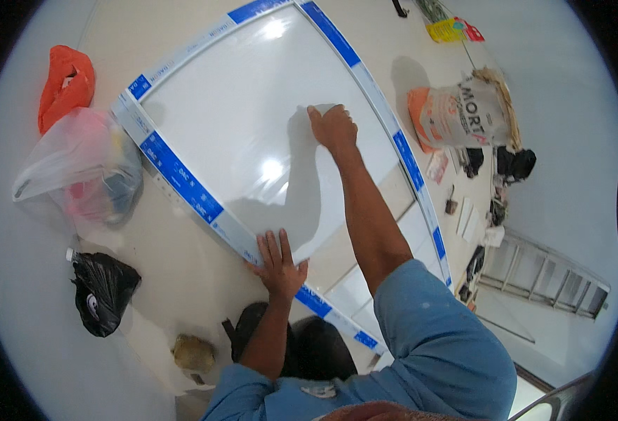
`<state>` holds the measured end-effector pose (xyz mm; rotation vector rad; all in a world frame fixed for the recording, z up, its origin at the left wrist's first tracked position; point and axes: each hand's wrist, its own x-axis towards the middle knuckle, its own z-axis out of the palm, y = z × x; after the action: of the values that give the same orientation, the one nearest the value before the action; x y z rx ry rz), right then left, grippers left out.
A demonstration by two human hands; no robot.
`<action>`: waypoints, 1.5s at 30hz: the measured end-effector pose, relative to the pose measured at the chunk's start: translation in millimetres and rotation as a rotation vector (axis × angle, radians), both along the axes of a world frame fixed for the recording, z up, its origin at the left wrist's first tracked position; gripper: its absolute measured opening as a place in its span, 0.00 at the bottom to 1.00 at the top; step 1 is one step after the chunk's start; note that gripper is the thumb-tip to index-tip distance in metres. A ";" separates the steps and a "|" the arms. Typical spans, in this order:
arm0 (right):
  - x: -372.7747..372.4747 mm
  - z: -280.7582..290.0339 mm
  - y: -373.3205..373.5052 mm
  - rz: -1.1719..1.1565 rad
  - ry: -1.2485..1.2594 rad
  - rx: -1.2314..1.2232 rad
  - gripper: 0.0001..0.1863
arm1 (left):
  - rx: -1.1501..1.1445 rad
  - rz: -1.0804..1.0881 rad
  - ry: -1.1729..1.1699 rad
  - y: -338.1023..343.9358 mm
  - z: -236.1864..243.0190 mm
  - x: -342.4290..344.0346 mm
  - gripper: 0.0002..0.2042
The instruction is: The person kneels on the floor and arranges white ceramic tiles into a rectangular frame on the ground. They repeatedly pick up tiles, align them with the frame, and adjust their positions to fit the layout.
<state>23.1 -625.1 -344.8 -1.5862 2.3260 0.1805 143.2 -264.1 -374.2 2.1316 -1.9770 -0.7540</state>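
A large frame [183,177] with blue-and-white protective film lies across the floor in front of me. Inside its far part sits a glossy white panel [235,91]. My left hand [279,269] rests on the frame's left-hand rail near me, its fingers spread onto the panel's edge. Farther off, my right hand [334,128] is on or just above the panel, fingers curled and thumb sticking out to the left. Whatever it may grip is hidden under the fingers. The right arm casts a dark shadow over the panel.
To the left lie an orange bag [67,88], a clear plastic bag [84,168] and a black bag [105,291]. A printed sack [460,116] stands on the right. Beyond it are scattered tools and a ladder [544,274]. A brownish lump [194,351] sits near my feet.
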 end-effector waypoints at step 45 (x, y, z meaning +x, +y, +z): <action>-238.3 -59.5 565.7 -1.334 -0.319 -0.477 0.23 | 0.337 0.133 0.665 76.1 -65.0 -202.8 0.12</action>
<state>-215.2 -59.4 -404.3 0.1077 2.6859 -0.8835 -59.7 -188.1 -439.2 1.7849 -1.4171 -1.6021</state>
